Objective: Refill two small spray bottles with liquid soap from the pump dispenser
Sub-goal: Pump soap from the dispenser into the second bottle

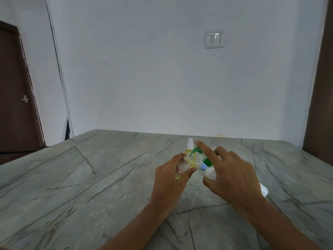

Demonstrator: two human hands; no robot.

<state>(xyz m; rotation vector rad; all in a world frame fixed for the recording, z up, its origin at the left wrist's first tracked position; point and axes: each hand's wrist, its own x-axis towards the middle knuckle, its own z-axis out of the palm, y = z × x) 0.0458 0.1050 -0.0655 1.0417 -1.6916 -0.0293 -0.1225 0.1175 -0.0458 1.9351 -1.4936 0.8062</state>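
Left hand [172, 175] grips tilted open bottle [182, 167]; right hand [232, 175] clasps pump dispenser [210, 172]; capped spray bottle [190, 147] stands behind.

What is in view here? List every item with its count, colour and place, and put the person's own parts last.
Spray bottle with cap on: 1, clear with yellow liquid and white sprayer, upright on the table behind the hands.
Open spray bottle: 1, clear with a little yellow liquid and a red-edged label, tilted in the left hand.
Pump dispenser: 1, white body with green pump, tilted in the right hand, nozzle at the open bottle's mouth.
Blue piece: 1, light blue, beside the dispenser; too small to identify.
Table: 1, grey veined stone.
Wall switch: 1, white, on the far wall.
Door: 1, dark brown, far left.
Hands: left hand, right hand, index finger on the pump.
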